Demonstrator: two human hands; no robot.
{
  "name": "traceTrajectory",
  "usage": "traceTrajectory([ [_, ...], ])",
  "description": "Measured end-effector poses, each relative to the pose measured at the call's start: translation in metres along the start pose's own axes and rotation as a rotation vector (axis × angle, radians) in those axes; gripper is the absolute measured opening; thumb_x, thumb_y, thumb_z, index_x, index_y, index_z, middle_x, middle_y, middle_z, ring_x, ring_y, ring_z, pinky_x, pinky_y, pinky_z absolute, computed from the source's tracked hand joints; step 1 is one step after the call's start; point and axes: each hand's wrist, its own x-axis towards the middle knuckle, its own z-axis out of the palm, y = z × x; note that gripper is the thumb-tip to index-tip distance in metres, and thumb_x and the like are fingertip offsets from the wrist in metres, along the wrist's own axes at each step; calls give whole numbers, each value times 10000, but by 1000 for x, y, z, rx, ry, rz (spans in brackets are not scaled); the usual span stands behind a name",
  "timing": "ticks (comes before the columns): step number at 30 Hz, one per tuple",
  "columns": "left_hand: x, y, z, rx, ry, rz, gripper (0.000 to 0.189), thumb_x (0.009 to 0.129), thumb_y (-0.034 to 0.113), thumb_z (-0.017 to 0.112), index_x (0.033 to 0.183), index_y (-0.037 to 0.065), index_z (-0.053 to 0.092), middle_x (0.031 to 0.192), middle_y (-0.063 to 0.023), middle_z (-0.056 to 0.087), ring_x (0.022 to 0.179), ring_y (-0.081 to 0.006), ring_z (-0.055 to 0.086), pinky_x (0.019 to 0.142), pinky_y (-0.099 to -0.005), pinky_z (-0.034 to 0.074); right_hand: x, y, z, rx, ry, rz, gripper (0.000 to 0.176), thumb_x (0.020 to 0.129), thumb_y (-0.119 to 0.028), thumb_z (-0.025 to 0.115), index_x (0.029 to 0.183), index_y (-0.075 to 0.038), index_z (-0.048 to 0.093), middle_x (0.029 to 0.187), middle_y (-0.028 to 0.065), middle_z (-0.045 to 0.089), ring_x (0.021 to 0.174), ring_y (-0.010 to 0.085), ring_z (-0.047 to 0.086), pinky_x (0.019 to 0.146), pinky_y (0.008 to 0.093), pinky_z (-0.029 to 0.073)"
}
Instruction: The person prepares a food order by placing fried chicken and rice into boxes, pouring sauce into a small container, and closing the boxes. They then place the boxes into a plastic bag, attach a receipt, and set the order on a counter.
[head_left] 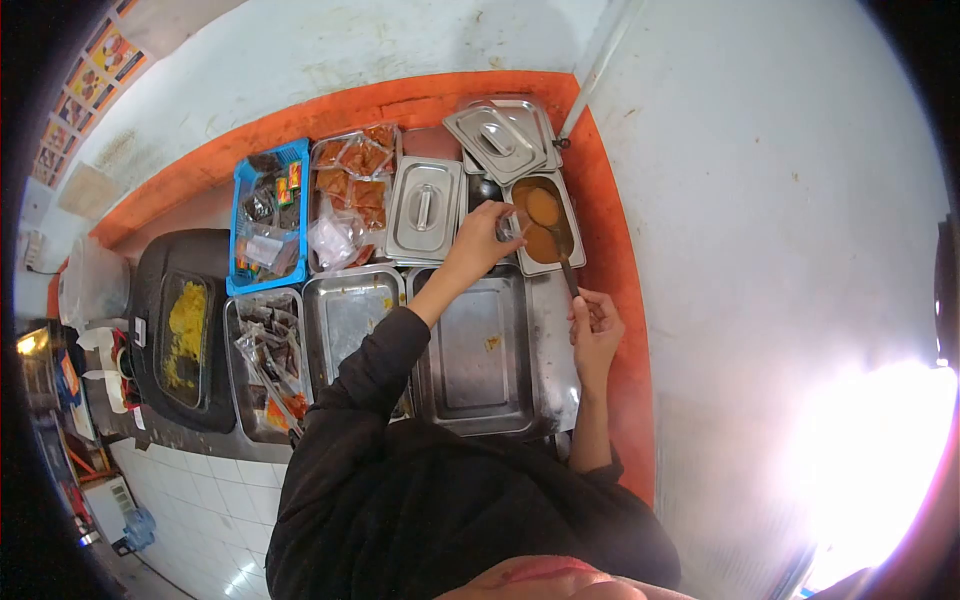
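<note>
My right hand (597,325) grips the dark handle of a ladle (565,265). Sauce fills the ladle's bowl, which is over a metal pan of orange-brown sauce (540,247) at the back right. At the left rim of that pan, my left hand (482,240) pinches a small clear plastic container (512,224); whether it is a cup or a bag is hard to make out. A metal lid (425,210) covers the pan left of this hand. Another loose lid (495,140) lies tilted behind the sauce pan.
Along the counter are two shallow metal trays (482,415) with food scraps, a tray of dark sachets with tongs (270,350), bags of orange sauce (350,185), a blue basket of packets (240,245), and a black container of yellow food (185,330). A wall (740,250) bounds the right.
</note>
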Motion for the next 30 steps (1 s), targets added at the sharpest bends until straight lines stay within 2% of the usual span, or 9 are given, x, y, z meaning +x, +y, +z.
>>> traceTrajectory([
  [2,0,1,-2,40,-44,-38,520,667,189,820,1093,-13,601,941,-160,612,848,-278,599,772,-354,488,-2,1,5,-43,3,-70,144,934,-123,585,1026,-15,606,724,-10,558,514,0,400,425,176,279],
  [5,0,3,-2,40,-28,-21,523,669,192,820,1087,-30,598,940,-163,611,849,-295,598,771,-364,486,-5,-2,9,-150,17,-151,133,936,-106,575,1013,-6,617,738,-7,564,606,23,471,514,187,356],
  [7,0,3,0,23,3,11,499,662,166,813,1065,-37,600,905,-156,599,798,-290,578,731,-364,475,-8,-7,12,-275,31,-203,142,928,-79,563,1009,23,619,782,55,609,707,128,583,659,265,474],
  [8,0,2,1,6,33,44,475,655,141,805,1043,-45,602,871,-148,587,747,-285,558,691,-364,465,-9,-7,13,-275,30,-203,142,928,-79,563,1009,23,619,782,55,609,707,128,583,659,265,474],
  [15,0,2,2,25,21,45,465,666,135,800,1044,-49,603,863,-151,586,741,-284,561,681,-360,464,-10,-5,15,-412,76,-265,138,914,-46,564,1017,28,619,827,127,637,720,185,611,661,303,488],
  [17,0,4,0,18,-45,-64,495,683,184,811,1070,-45,604,952,-178,621,867,-304,610,775,-362,486,-9,-3,15,-434,88,-290,137,909,-37,568,1018,27,619,836,139,638,720,204,614,666,306,489],
  [19,0,4,1,9,-27,-54,486,687,181,809,1067,-44,607,944,-177,624,857,-301,615,771,-359,490,-6,1,15,-563,122,-478,146,897,-11,572,1031,24,618,844,154,626,727,259,614,668,323,490],
  [23,-1,2,3,-17,12,-34,468,694,174,803,1059,-45,609,925,-175,630,831,-293,626,760,-353,499,-6,0,14,-647,100,-536,186,912,-11,556,1080,34,624,857,131,623,758,221,613,663,304,481],
  [30,-2,6,2,-9,1,-57,458,700,174,800,1057,-43,612,918,-171,632,816,-289,627,742,-351,498,-1,12,10,-897,138,-717,227,900,0,569,1115,-10,638,875,146,606,772,269,609,668,348,495],
])
